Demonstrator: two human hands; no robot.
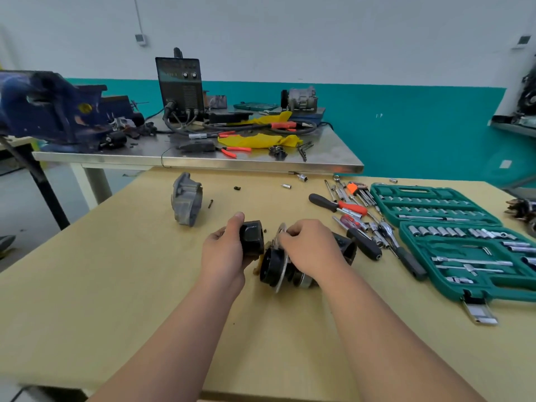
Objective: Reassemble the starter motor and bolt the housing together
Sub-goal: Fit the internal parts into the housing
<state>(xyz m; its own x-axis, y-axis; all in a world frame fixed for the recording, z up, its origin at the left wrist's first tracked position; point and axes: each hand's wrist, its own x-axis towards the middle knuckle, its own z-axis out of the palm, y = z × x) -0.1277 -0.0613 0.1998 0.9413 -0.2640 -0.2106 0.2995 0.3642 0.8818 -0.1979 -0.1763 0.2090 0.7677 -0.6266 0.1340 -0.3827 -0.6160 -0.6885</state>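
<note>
While your left hand (224,252) curls round a matte black, blocky cylinder (251,237), your right hand (311,248) pinches the rim of a thin shiny metal disc (282,232) against the round black motor body (271,268) mid-table. The rough grey cast housing (187,198) stands apart on the smooth tan table (116,271). Any lettering is too small to read.

A white wall (290,30) with a teal band (406,117) rises behind a steel bench (203,163) and wooden table (116,271).
</note>
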